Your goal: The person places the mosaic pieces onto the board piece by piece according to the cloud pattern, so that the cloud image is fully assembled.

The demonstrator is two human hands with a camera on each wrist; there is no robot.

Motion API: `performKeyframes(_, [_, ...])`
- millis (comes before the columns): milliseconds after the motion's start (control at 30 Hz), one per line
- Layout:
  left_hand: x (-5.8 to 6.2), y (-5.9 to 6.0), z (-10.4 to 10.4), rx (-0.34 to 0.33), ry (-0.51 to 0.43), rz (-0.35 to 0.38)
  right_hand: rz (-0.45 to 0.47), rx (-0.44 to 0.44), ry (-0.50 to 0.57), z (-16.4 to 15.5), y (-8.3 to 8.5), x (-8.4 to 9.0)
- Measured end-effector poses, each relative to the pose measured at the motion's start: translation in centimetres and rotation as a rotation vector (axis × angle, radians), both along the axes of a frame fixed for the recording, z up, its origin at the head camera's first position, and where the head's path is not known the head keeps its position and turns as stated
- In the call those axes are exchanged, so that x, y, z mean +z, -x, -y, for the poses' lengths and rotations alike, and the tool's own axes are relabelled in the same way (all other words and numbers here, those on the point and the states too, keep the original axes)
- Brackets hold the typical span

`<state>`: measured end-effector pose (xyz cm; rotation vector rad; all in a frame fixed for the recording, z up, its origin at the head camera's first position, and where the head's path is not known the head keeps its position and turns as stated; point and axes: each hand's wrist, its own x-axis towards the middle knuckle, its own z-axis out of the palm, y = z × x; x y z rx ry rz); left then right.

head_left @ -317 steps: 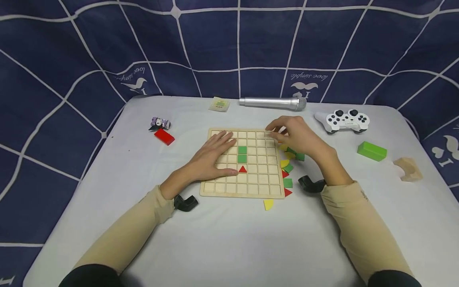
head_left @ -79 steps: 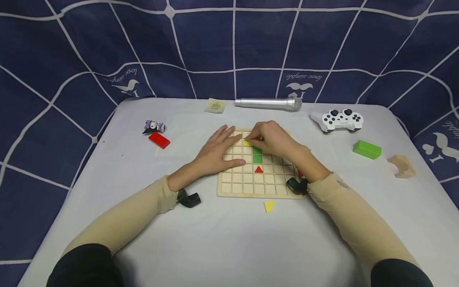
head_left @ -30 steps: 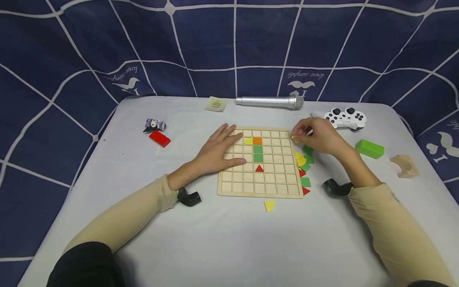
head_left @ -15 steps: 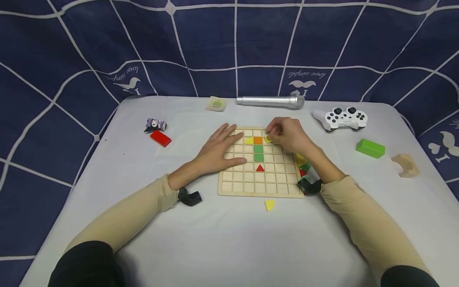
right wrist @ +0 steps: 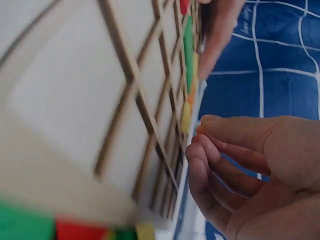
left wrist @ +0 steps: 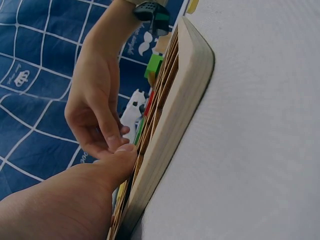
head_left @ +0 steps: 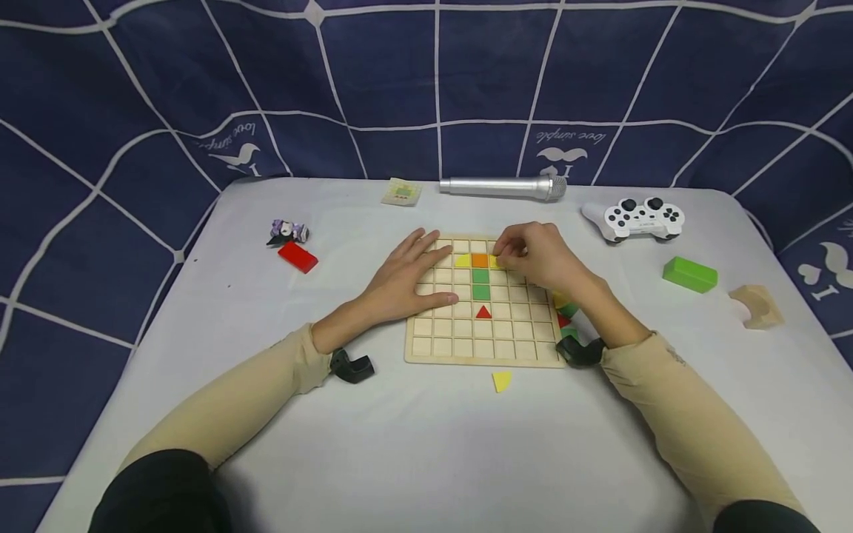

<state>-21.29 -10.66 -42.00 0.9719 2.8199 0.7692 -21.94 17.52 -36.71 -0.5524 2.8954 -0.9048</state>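
Observation:
A wooden grid board (head_left: 433,348) lies on the table. My left hand (head_left: 400,285) rests spread over its left side, the thumb pressing near the front in the left wrist view. In the board's cells sit a yellow piece (head_left: 463,260), an orange square (head_left: 480,260), two green squares (head_left: 480,284) in a column and a red triangle (head_left: 483,312). My right hand (head_left: 536,255) has thumb and forefinger together at a second yellow piece (head_left: 493,261), in the cell right of the orange square. The fingers partly hide this piece; it also shows in the right wrist view.
Loose yellow, green and red pieces (head_left: 565,307) lie along the board's right edge, partly behind my right wrist. One yellow quarter-circle (head_left: 501,381) lies in front. Around stand a pattern card (head_left: 402,192), microphone (head_left: 503,188), game controller (head_left: 636,220), green block (head_left: 690,275), wooden arch (head_left: 757,306), red block (head_left: 298,257) and figurine (head_left: 289,232).
The board has shifted right. A yellow piece and the orange square have joined the grid. My right hand has carried another yellow piece from the right side to the cell beside the orange square.

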Motion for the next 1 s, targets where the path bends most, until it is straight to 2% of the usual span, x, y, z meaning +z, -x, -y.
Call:
performKeyframes(267, [0.0, -0.1, -0.1, -0.004, 0.004, -0.003, -0.036, -0.012, -0.028, -4.3, -0.9, 1.3])
performKeyframes(367, [0.0, -0.1, -0.1, -0.007, 0.002, -0.001, 0.000, -0.019, -0.053, -6.2, -1.3, 1.6])
performKeyframes(533, [0.1, -0.1, 0.0, 0.000, 0.004, 0.001, 0.116, -0.059, -0.135, -8.6, -1.5, 2.0])
performKeyframes(733, [-0.1, 0.0, 0.2, 0.007, 0.005, 0.001, 0.211, -0.071, -0.181, -9.5, -1.3, 1.7])
performKeyframes(1000, [-0.2, 0.1, -0.1, 0.001, 0.000, -0.007, 0.188, -0.060, -0.160, -10.0, -1.4, 1.3])
